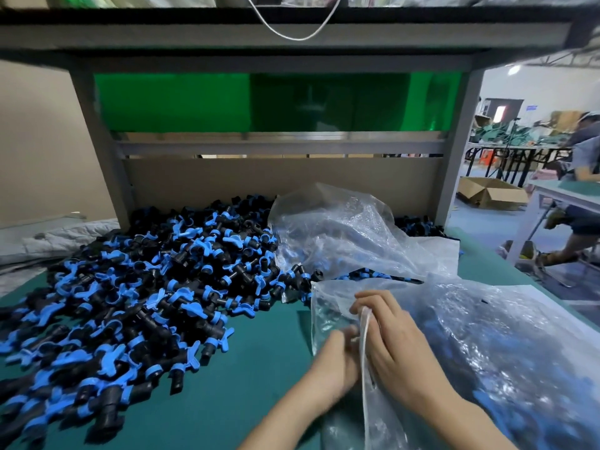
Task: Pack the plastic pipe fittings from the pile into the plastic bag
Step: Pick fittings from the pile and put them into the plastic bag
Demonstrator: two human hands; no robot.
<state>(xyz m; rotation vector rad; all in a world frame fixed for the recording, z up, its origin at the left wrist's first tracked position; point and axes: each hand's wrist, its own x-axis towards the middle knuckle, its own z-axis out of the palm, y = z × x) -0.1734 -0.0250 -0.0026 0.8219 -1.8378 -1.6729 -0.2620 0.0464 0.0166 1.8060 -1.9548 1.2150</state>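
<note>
Gripping the gathered mouth of the plastic bag [493,358], the right hand [399,345] lay knuckles up, its fingers curled over a white folded edge of the film and its forearm running in from the lower right. The left hand [334,362] met it from the left, palm turned inward. Its fingertips were blurred against the bag's edge, so I could not tell whether they pinched the film or only touched it. The bag was clear, crinkled and glossy, bulging with dark and blue shapes, and it lay on the right of the green-covered table [243,394]. The pile of pipe fittings [146,287] spread across the table's left and middle, well apart from both hands: black ribbed T-shaped bodies with blue collars and blue winged handles, heaped at all angles. A crumpled empty bag [344,235] of the same clear film rested on the pile's right end, in front of a brown cardboard panel [259,180].
</note>
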